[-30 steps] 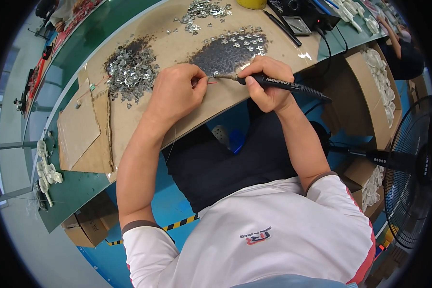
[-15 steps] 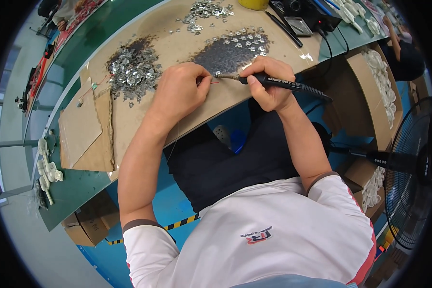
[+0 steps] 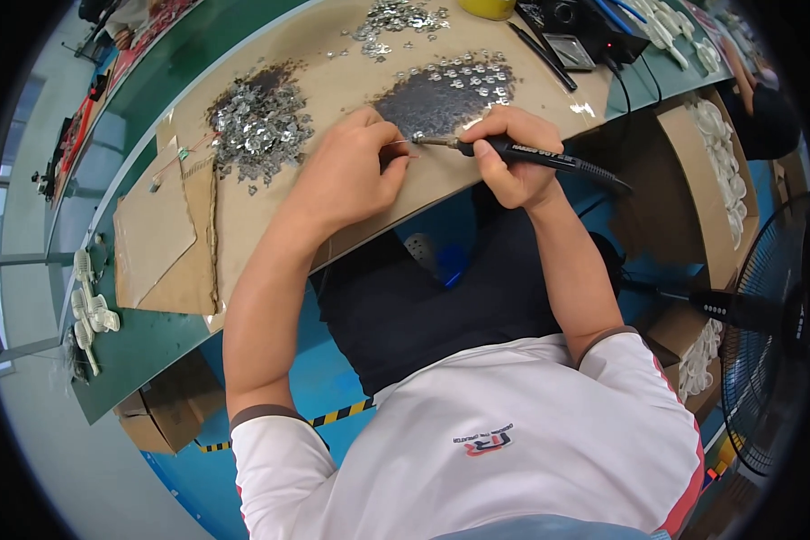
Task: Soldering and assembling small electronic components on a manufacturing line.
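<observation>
My right hand grips a black soldering iron, its metal tip pointing left over the edge of a dark patch of small parts. Close to that tip, my left hand is curled, with a thin wire running from its fingers toward the tip. Beside the left thumb shows a short red wire. A small shiny metal piece lies at the iron's tip. The inside of the left fingers is partly hidden.
Loose metal pieces are heaped at left and far back. Small metal clips stand on the dark patch. A black soldering station sits back right. Cardboard sheets lie left; a fan stands right.
The left thumb and forefinger have moved slightly apart, opening a gap between them. The soldering iron stays in the right hand near the same spot. The whole view has shifted a little.
</observation>
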Action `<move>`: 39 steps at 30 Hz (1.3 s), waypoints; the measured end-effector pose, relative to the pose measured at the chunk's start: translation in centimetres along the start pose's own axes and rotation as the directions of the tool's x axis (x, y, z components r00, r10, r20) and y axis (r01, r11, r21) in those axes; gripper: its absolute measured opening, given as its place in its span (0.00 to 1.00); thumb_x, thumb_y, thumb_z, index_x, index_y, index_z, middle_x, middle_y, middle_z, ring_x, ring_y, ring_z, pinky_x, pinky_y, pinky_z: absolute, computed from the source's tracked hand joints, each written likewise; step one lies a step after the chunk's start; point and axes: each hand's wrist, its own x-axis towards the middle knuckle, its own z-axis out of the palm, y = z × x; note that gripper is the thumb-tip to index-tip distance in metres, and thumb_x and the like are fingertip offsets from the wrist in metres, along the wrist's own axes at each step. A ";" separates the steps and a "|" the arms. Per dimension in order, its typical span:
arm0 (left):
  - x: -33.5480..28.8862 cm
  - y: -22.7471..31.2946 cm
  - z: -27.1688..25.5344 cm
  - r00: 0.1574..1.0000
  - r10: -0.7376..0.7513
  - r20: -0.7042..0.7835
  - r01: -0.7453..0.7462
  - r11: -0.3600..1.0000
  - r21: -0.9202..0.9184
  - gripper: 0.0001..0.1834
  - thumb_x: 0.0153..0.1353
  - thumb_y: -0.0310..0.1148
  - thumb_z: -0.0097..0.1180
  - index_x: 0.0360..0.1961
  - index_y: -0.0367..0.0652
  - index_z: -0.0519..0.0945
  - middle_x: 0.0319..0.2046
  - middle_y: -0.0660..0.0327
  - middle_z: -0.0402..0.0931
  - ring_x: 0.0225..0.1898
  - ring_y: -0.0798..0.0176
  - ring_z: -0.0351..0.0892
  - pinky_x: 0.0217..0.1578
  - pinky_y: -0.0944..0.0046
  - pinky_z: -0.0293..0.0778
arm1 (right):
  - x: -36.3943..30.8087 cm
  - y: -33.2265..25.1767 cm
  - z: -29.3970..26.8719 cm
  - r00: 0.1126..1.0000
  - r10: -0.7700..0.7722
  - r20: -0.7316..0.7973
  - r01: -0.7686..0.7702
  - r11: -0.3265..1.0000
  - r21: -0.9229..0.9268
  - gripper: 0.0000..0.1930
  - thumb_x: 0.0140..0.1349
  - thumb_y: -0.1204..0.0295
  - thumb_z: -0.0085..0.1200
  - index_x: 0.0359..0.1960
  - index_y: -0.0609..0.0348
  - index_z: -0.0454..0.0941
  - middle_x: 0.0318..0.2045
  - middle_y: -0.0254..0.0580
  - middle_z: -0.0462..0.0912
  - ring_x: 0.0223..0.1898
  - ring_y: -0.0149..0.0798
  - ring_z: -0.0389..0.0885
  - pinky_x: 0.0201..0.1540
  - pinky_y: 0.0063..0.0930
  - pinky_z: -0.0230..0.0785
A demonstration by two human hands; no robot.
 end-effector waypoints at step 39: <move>0.1 -0.3 1.5 0.980 0.049 -0.191 -0.030 0.994 0.101 0.07 0.60 0.29 0.64 0.34 0.34 0.83 0.34 0.48 0.81 0.34 0.47 0.82 0.37 0.54 0.78 | -0.2 0.1 0.1 1.000 0.005 -0.021 -0.005 1.000 -0.001 0.05 0.55 0.78 0.56 0.31 0.66 0.82 0.22 0.43 0.80 0.23 0.35 0.76 0.28 0.26 0.66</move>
